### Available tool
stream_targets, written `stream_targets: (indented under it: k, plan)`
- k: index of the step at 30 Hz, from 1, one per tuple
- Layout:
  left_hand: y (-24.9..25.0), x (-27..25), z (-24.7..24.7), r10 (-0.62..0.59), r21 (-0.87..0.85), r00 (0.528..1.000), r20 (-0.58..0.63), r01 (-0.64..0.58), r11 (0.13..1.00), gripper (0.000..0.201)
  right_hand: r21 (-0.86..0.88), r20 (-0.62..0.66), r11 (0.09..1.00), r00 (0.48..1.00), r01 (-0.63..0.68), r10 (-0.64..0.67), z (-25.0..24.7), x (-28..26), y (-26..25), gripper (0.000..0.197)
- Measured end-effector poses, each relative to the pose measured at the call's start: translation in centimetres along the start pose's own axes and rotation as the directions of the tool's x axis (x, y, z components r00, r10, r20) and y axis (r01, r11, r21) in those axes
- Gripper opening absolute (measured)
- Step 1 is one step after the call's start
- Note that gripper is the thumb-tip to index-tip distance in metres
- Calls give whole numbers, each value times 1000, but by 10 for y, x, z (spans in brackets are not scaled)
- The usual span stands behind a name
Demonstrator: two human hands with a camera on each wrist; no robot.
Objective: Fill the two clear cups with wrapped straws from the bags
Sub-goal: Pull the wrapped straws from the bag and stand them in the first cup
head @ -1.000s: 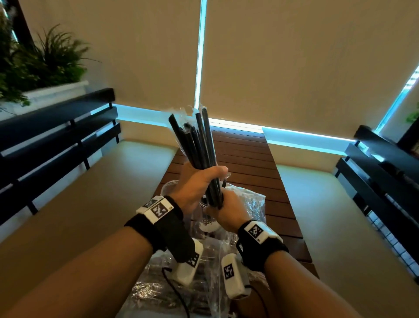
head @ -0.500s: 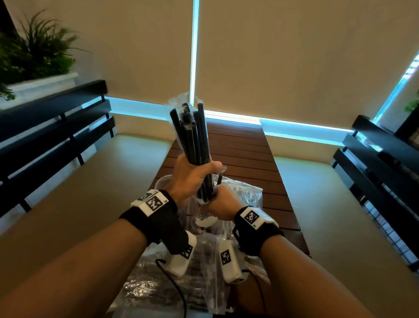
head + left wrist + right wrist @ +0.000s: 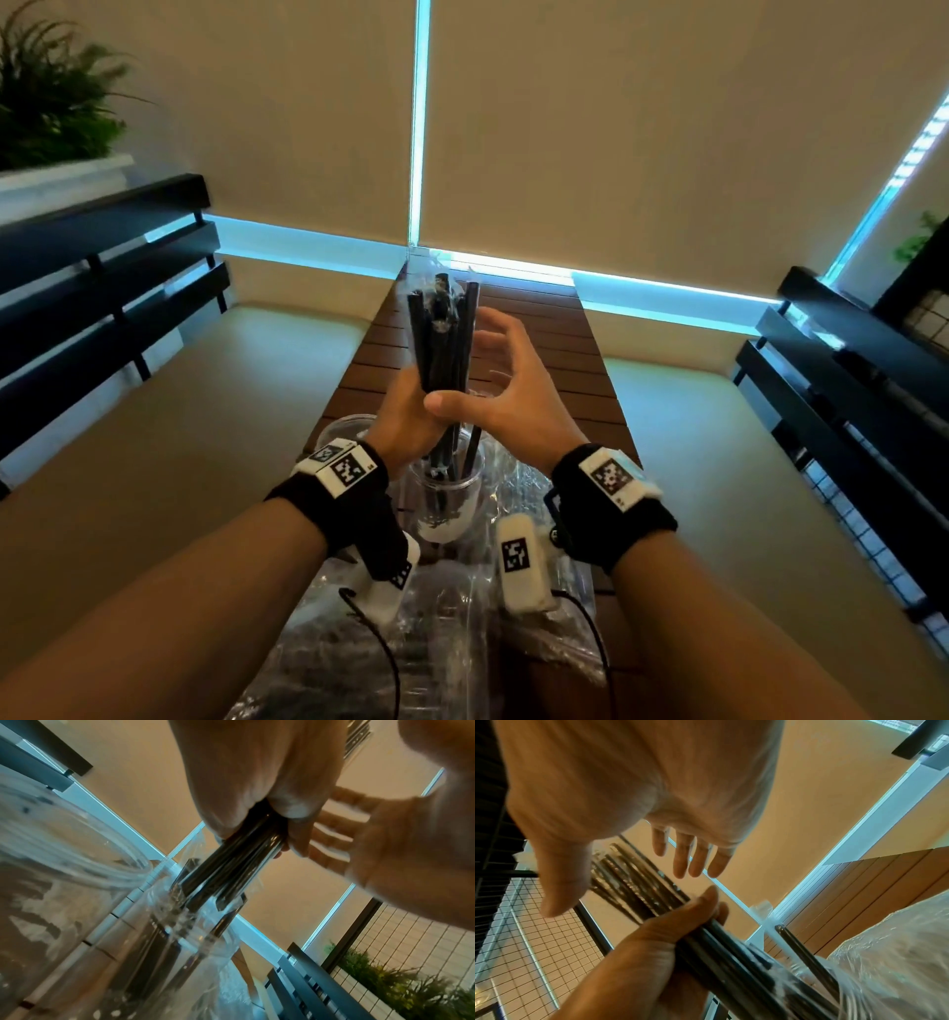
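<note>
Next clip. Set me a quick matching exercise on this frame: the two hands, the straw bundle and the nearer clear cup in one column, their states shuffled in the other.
Things:
1. left hand
2. right hand
3. straw bundle
4. nearer clear cup

States:
A. fingers spread, gripping nothing
B. upright, lower ends in the cup
C. wrapped around the bundle
D. standing on the table, straws inside

Pairs: 1-C, 2-A, 3-B, 4-D

Head view looks down; wrist views close, upward; all share straws [image 3: 442, 339].
</note>
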State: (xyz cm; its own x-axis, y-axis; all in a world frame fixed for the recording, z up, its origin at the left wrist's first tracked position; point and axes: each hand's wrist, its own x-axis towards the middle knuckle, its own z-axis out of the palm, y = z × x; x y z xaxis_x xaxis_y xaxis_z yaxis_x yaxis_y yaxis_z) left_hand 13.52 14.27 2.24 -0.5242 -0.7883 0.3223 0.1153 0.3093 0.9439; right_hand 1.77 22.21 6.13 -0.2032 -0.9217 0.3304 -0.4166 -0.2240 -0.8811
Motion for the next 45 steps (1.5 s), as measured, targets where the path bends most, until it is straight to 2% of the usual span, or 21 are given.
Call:
stream_targets:
  k: [3,5,7,9,12,15,17,19,22,24,27,30,32,34,35,37,39,41,43,44,45]
  plan:
    - [-11,-1,12,16,-106,1000,8,-15,994,23,36,-28,999,999,26,-25,8,6,6,92]
    - [-23,-7,17,62,-8,997,43,-62,998,25,74,-66,996,996,59,-54,12,8,11,99]
    - [-39,-7,17,-15,135,997,78,4,991,26,13,-114,995,989,98,-96,15,11,16,98]
    - [-51,-4,15,-68,327,993,100,32,944,32,-143,-141,978,975,151,-171,18,14,23,76]
    - [-50,3,14,-129,441,986,106,70,895,21,-281,-195,945,954,169,-229,22,17,41,37]
    - [-44,1,8,-71,534,995,66,25,845,36,-345,-125,930,976,124,-177,25,14,63,26]
    - [-44,-5,3,-55,536,998,43,24,844,52,-386,-94,919,988,78,-124,29,9,76,28]
    - [-43,-9,-3,-36,590,998,53,-3,808,51,-392,-134,919,987,33,-93,31,5,82,45]
    - [-41,-17,-10,-57,693,996,69,-7,721,40,-415,-185,901,958,125,-218,31,6,78,63]
    - [-44,-20,-11,-92,748,993,71,8,663,32,-465,-140,870,957,163,-254,34,8,75,54]
    - [-46,-25,-11,-96,779,994,49,22,626,21,-571,51,806,986,159,-158,39,5,83,44]
    - [-47,-26,-13,-95,771,995,41,29,637,24,-652,246,744,969,146,25,37,0,95,61]
    - [-43,-27,-14,-107,762,993,51,30,647,24,-641,263,754,964,146,37,36,-1,94,63]
    - [-39,-30,-14,-111,751,992,56,32,660,25,-557,141,822,989,123,-52,35,-3,87,54]
    - [-37,-32,-14,-105,750,993,48,33,660,27,-511,2,854,994,98,-113,33,-7,85,44]
    - [-32,-41,-15,-44,777,998,38,-2,630,26,-440,-275,896,943,51,-189,23,-18,83,13]
    - [-25,-53,-18,-12,816,994,105,-79,573,12,-482,-311,872,947,-88,-76,9,-32,92,13]
    - [-21,-66,-24,-194,864,946,261,-139,483,9,-606,-21,773,974,-190,223,-3,-50,104,18]
    - [-24,-79,-26,-523,925,777,351,-204,320,26,-704,318,692,798,-162,511,-4,-71,108,14]
    - [-28,-84,-27,-651,942,680,336,-241,234,44,-722,408,679,711,-133,573,-1,-81,109,12]
    - [-31,-90,-27,-734,948,606,306,-261,180,64,-727,456,679,670,-99,585,5,-90,110,14]
